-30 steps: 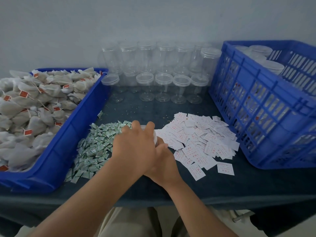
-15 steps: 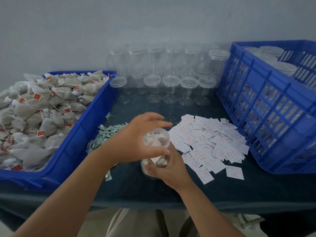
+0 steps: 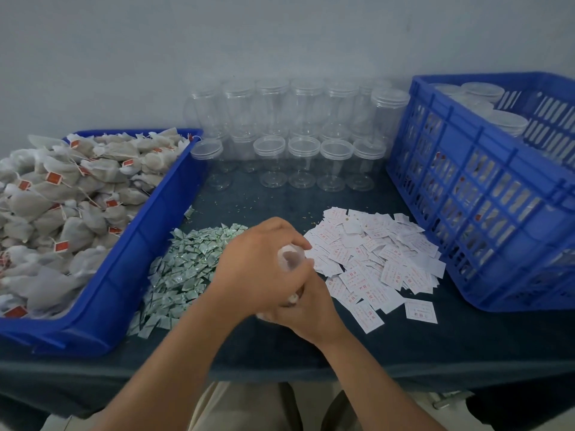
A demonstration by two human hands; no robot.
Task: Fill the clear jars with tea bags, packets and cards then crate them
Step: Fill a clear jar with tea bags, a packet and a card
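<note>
Dark cloth covers the desk (image 3: 404,346), which stands against a pale wall (image 3: 217,42). Near the middle of its front edge, the left hand (image 3: 258,269) curls over the top of a clear jar (image 3: 291,259), fingers bent round the rim. The right hand (image 3: 308,309) grips the jar's lower part, fingers wrapped round it. The jar is mostly hidden between them, and something pale shows inside it, blurred.

Just left of the hands lies a heap of green-and-white packets (image 3: 186,269); just right, a spread of white cards (image 3: 382,253). A blue tray (image 3: 146,244) heaped with tea bags (image 3: 62,194) fills the left edge. Empty jars (image 3: 303,150) stand in rows along the back edge. At the right edge sits a blue crate (image 3: 466,194) holding lidded jars (image 3: 507,122).
</note>
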